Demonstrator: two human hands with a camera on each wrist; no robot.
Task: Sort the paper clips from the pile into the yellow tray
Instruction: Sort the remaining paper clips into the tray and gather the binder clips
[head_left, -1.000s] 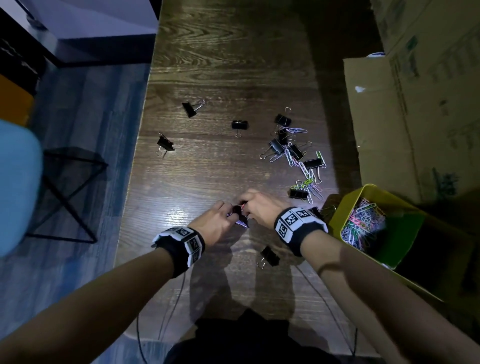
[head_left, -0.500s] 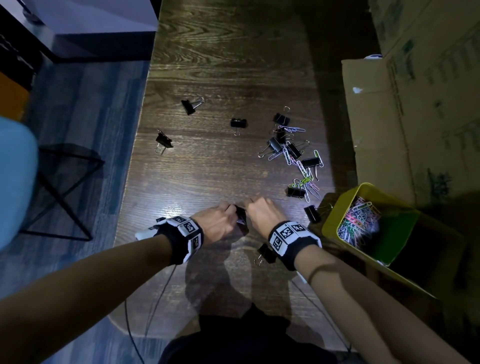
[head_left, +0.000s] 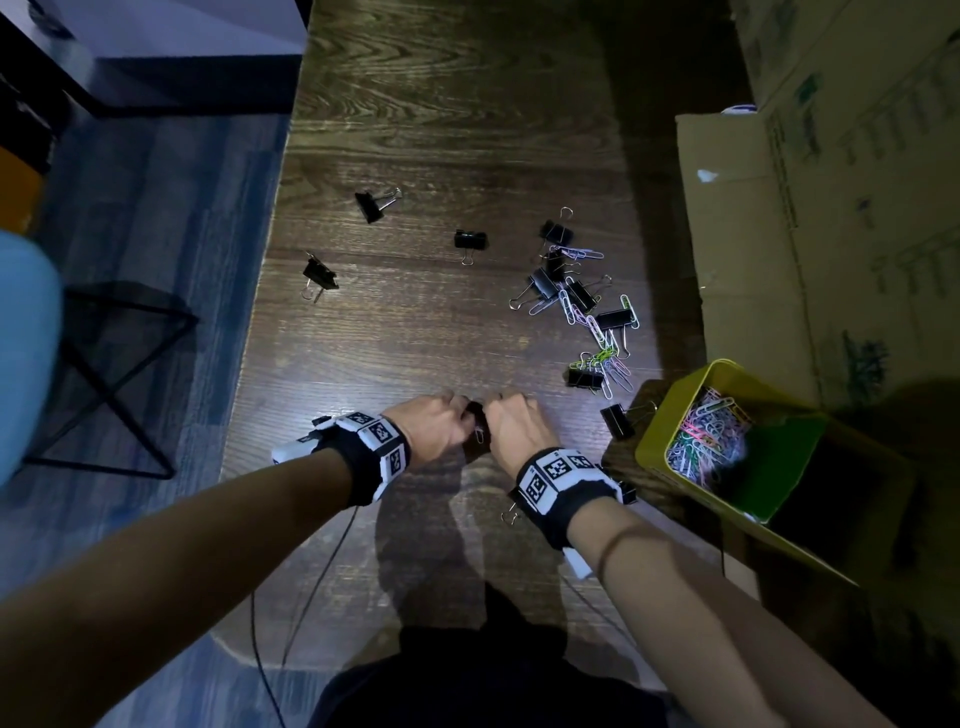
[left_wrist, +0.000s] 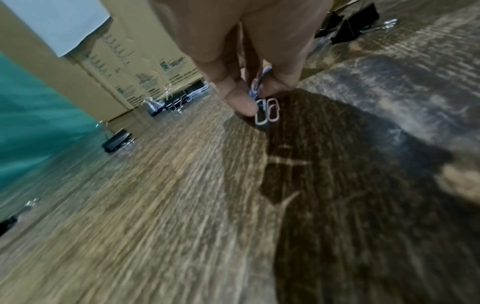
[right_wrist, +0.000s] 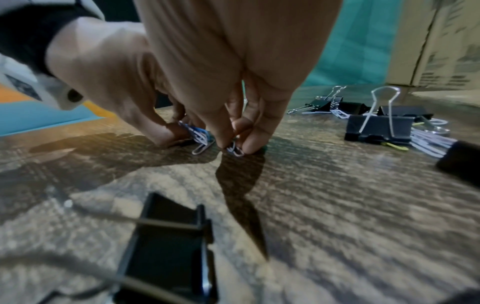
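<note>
My two hands meet at the near middle of the wooden table (head_left: 415, 130). My left hand (head_left: 441, 423) pinches a small bunch of white and blue paper clips (left_wrist: 262, 107) against the tabletop. My right hand (head_left: 511, 423) pinches another paper clip (right_wrist: 235, 151) right beside it. A mixed pile (head_left: 587, 312) of coloured paper clips and black binder clips lies to the far right of my hands. The yellow tray (head_left: 654, 426) stands at the table's right edge, holding many coloured paper clips (head_left: 701, 441).
Loose black binder clips (head_left: 470, 241) lie scattered across the table, one (right_wrist: 168, 246) just under my right wrist and one (head_left: 618, 418) beside the tray. Cardboard boxes (head_left: 831, 208) stand along the right. The table's left edge drops to a blue floor (head_left: 156, 260).
Both hands have drawn a little nearer to me and closed in together over the paper clips. The pile and tray have not moved.
</note>
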